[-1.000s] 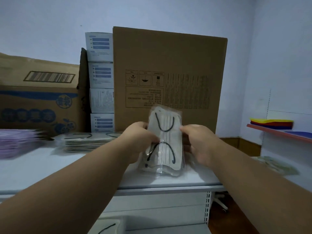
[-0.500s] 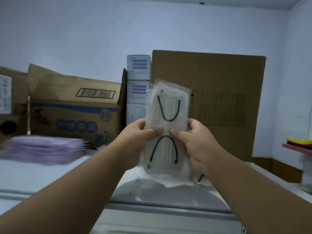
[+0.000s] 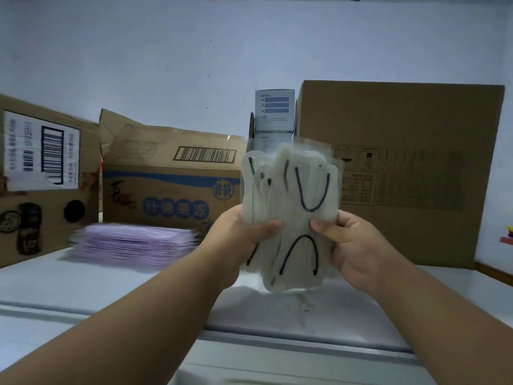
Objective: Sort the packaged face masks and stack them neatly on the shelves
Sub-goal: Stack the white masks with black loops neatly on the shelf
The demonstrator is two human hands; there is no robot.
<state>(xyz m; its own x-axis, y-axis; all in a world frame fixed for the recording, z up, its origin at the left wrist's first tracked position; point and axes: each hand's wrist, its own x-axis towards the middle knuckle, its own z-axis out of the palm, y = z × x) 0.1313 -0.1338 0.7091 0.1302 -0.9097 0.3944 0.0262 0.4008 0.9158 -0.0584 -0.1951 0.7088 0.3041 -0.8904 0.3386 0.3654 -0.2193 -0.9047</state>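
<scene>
A bundle of clear-packaged white face masks with black ear loops (image 3: 291,195) stands upright in the air above the white shelf top (image 3: 97,284). The packs fan apart at the top. My left hand (image 3: 241,234) grips the bundle's left edge with its thumb across the front. My right hand (image 3: 349,240) grips the right edge the same way. A low stack of purple packaged masks (image 3: 133,243) lies flat on the shelf to the left, blurred.
Cardboard boxes line the back of the shelf: a large plain one (image 3: 402,173) on the right, a blue-printed one (image 3: 172,187) in the middle, a labelled one (image 3: 41,176) at the far left. Small white-and-blue mask boxes (image 3: 274,112) stand between them.
Both hands lifted the white mask bundle off the shelf and higher. The packs have fanned apart at the top. My view has swung left, bringing in the purple stack and the left boxes.
</scene>
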